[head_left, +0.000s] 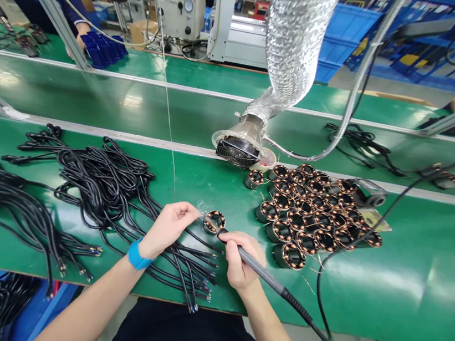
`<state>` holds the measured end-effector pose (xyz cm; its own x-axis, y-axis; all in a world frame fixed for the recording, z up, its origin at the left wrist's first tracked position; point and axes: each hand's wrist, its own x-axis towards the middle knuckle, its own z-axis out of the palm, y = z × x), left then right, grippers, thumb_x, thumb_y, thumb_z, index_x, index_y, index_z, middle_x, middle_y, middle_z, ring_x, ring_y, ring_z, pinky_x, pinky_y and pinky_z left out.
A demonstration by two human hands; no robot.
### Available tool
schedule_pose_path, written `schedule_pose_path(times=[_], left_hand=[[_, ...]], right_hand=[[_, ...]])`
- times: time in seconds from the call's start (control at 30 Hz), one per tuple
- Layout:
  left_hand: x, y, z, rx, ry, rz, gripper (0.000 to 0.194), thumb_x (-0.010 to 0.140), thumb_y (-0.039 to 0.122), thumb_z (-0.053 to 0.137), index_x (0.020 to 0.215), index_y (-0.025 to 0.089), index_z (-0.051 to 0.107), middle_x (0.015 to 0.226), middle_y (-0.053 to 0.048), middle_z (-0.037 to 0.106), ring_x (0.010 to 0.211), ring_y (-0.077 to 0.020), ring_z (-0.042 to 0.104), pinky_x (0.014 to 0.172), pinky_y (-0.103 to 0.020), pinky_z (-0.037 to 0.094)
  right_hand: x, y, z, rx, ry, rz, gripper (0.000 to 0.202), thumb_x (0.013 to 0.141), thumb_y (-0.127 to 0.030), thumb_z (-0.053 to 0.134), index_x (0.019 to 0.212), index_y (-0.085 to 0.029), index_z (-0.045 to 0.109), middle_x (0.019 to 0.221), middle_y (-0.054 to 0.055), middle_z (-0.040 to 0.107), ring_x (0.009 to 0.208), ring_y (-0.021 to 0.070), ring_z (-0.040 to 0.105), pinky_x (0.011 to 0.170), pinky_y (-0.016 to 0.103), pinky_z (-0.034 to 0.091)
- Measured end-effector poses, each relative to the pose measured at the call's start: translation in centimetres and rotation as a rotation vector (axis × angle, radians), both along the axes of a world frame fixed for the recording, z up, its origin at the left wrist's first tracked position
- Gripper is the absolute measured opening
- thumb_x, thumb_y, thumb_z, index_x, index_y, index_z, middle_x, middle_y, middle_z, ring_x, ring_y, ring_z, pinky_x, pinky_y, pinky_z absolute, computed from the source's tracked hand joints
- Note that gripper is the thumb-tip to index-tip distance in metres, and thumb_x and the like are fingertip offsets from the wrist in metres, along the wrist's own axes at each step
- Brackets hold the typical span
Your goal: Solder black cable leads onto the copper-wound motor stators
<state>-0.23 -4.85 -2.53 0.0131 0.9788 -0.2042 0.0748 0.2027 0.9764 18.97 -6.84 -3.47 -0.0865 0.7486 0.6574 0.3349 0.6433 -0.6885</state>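
Observation:
My right hand is closed around the grey handle of a soldering iron. Its tip reaches over a small ring-shaped motor stator with copper windings, standing on the green bench. Just left of that stator, my left hand pinches what looks like a thin wire end; the fingertips mostly cover it. Faint smoke rises by the fingertips. Black cables with stripped, coloured wire ends run beneath and beside my left hand. To the right of my right hand stand many more stators in a cluster.
A fume extractor on a foil duct hangs beyond my hands. More black cables lie at left. The iron's cord loops past the stators. A metal stand is behind them. Co-workers' hands show across the bench.

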Motion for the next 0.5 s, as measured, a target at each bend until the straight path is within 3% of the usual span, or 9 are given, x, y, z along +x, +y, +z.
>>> schedule_pose_path(times=[0.5], left_hand=[[0.07,0.03,0.20,-0.015,-0.010,-0.007,0.025,0.085,0.038,0.064,0.078,0.014,0.065,0.070,0.000,0.060,0.062,-0.0106,0.047,0.059,-0.023,0.035]], right_hand=[[0.22,-0.12,-0.72,-0.078,-0.009,-0.034,0.019,0.093,-0.018,0.050,0.092,-0.024,0.068,0.080,0.000,0.073,0.072,0.0154,0.071,0.070,0.030,0.055]])
